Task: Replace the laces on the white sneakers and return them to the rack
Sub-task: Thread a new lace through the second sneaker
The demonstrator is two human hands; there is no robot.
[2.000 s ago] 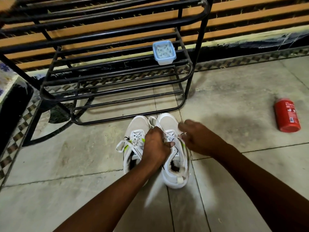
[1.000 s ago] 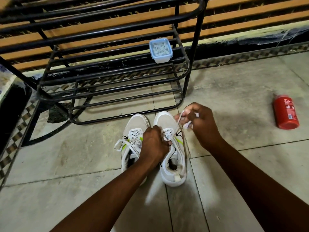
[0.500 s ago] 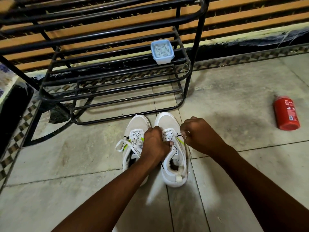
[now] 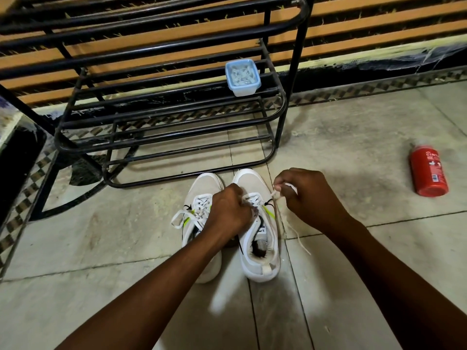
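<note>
At centre frame, the white mesh sneakers (image 4: pixel 255 261) stand below the black metal rack (image 4: pixel 278 117). The left hand (image 4: pixel 231 210) grips one shoe's throat; the right hand (image 4: pixel 308 198) pinches its thin white lace (image 4: pixel 290 186). A hard pull may unthread it or tip the shoe.

right hand (image 4: pixel 305 198) pinches lace (image 4: pixel 276 195) | left hand (image 4: pixel 231 210) grips right sneaker (image 4: pixel 257 238)

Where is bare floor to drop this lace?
The floor between the right hand and the red can is bare; so is the stretch left of the left sneaker, in front of the rack. Crowded: the right sneaker, where the left hand grips and the lace trails.
</note>
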